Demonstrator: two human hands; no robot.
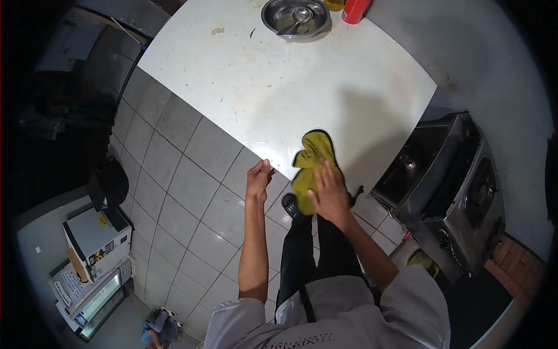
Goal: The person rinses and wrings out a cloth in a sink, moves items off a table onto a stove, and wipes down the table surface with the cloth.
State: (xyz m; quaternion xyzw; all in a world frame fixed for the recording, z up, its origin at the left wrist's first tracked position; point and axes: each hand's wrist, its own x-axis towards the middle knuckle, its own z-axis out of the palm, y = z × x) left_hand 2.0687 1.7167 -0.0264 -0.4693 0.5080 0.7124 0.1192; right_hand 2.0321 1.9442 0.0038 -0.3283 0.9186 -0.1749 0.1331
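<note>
Spread over the near edge of the white table (279, 96) is an olive-green cloth (317, 143) with black edging, partly bunched and partly hanging down. My right hand (330, 189) presses on it from above, fingers closed against the fabric. To the left, my left hand (260, 179) has its fingers curled with the thumb up at the same table edge, and it seems to grip that edge. Small stains and specks mark the tabletop. At the far side stands a metal bowl (268, 14) with a ladle-like spoon (301, 15) in it.
Next to the bowl are a red container (355, 10) and a yellowish one (334, 4). A steel stove (471, 192) stands close at the right. A white appliance (97, 235) is at the left, and a person (160, 327) is at the bottom left. Grey tiles (192, 180) cover the floor.
</note>
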